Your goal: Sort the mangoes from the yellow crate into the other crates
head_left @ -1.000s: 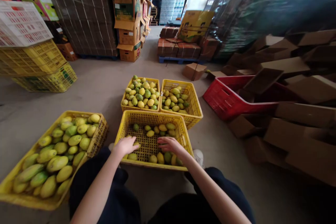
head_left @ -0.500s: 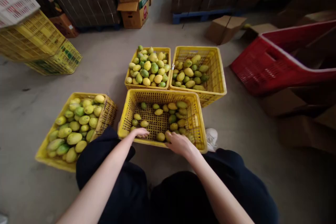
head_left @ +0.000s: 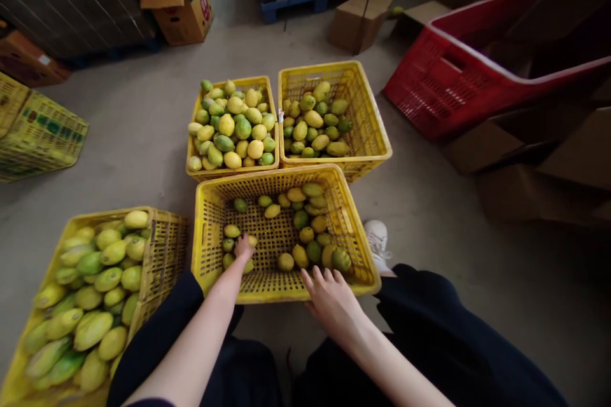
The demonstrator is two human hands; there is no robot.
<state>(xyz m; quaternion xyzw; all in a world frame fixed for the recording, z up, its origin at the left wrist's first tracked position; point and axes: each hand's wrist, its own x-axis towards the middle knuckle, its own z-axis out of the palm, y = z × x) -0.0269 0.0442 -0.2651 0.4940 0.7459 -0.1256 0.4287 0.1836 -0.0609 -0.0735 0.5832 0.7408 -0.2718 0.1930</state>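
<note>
A yellow plastic crate [head_left: 286, 297] stands between my legs, its perforated floor partly covered with yellow and green lemons [head_left: 300, 220]. Inside its left half, my left hand [head_left: 245, 248] is closed on a yellow lemon [head_left: 252, 241]. A few more lemons lie close around that hand. My right hand [head_left: 331, 292] is empty, its fingers apart over the crate's front rim. Just beyond those fingertips sit several lemons, one of them green [head_left: 340, 259].
Behind stand a heaped lemon crate [head_left: 233, 170] and a partly filled one [head_left: 382, 154]. Another full crate [head_left: 162, 267] is by my left leg. To the right are a red basket [head_left: 429, 76] and cardboard boxes [head_left: 506, 146]. Boxes [head_left: 186, 16] and a blue pallet [head_left: 310, 1] stand farther back.
My left hand has moved deeper into the crate and closed on a lemon. My right hand has drawn back from the lemons to the front rim. The view has shifted right.
</note>
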